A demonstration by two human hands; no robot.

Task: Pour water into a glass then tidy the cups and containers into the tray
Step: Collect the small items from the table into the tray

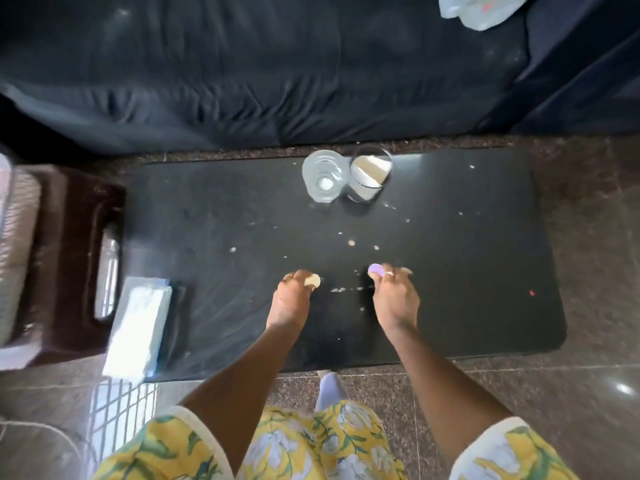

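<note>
Two glasses stand side by side at the far edge of the black table: a clear ribbed glass on the left and a clear glass with white reflections on the right, touching or nearly so. My left hand and my right hand rest near the table's middle, well short of the glasses, palms down, fingers curled with the tips on the surface. A yellowish thumbnail shows on the left hand and a purple one on the right. Neither hand holds anything.
A dark sofa runs behind the table, with a clear plastic bag on it. A brown plastic stool stands at the left. A white-and-blue folded packet lies on the table's near-left corner, above a white wire rack. Crumbs dot the table.
</note>
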